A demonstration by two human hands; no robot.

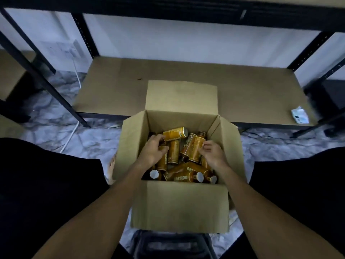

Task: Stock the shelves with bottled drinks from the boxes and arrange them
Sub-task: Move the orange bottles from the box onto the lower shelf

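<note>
Left hand (152, 151) fingers curled round one bottle (162, 145), right hand (212, 153) curled against a second bottle (194, 149), hold unclear, roughly ten amber bottles jumbled in one open cardboard box (179, 204), marbled floor (93, 139), low brown shelf (186, 71) just beyond, one white packet (299, 115) far right.

Black clothing (46, 184) covers both legs; forearms (104, 202), left grip (152, 153) and right grip (212, 156) bare.

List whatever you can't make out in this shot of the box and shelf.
Head view:
- Bottles: lower layers hidden under the top ones and behind the box walls.
- Left hand, right hand: their backs hide whether the fingers grip bottles.
- Packet on lower shelf: print blurred.
- Upper shelf: cut off by top edge.
</note>
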